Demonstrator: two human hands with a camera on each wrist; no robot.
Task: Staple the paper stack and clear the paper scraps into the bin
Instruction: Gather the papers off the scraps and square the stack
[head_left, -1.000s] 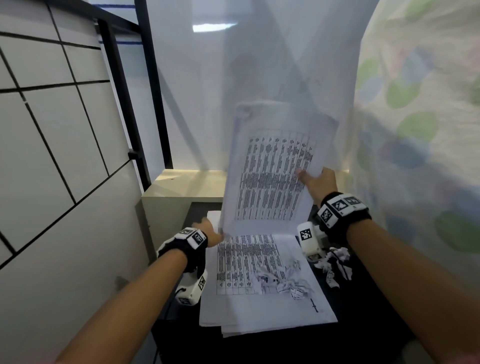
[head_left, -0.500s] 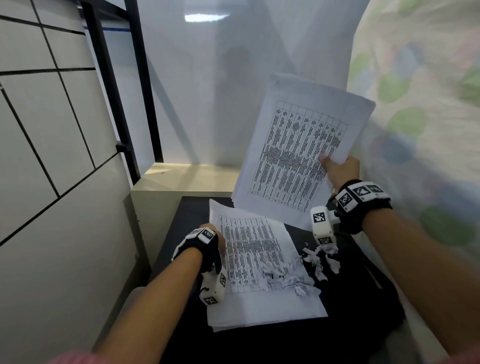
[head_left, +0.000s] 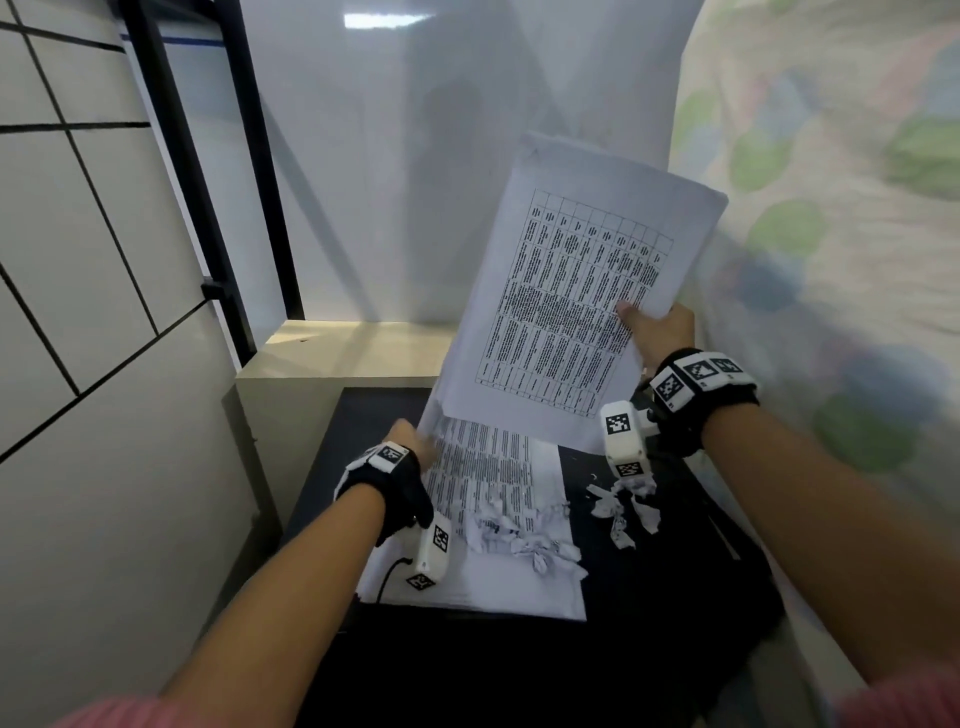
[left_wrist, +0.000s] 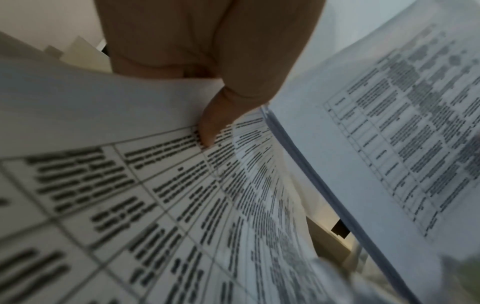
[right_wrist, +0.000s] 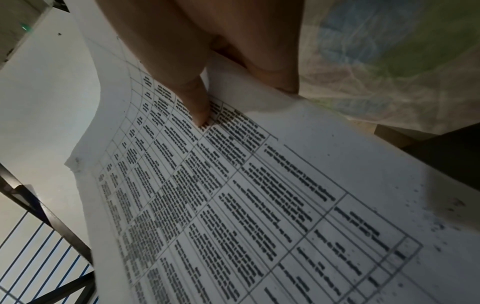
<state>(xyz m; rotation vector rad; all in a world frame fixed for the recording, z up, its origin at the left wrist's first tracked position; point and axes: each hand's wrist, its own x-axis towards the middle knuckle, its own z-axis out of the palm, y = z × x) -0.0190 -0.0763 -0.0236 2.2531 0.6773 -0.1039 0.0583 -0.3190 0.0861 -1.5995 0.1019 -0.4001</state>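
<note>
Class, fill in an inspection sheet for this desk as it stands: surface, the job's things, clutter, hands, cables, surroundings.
Surface: black table.
Job's things: raised sheets held up; stack flat on table; scraps on the stack, more scraps on bare table. Stapler, bin: nothing seen.
Clutter: nothing seen beyond scraps.
Hands: right hand pinches the raised sheets' edge; left hand grips the stack's top sheet.
Cables: black lead by the left wrist.
Surroundings: tiled wall left, patterned cloth right, beige cabinet behind.
</note>
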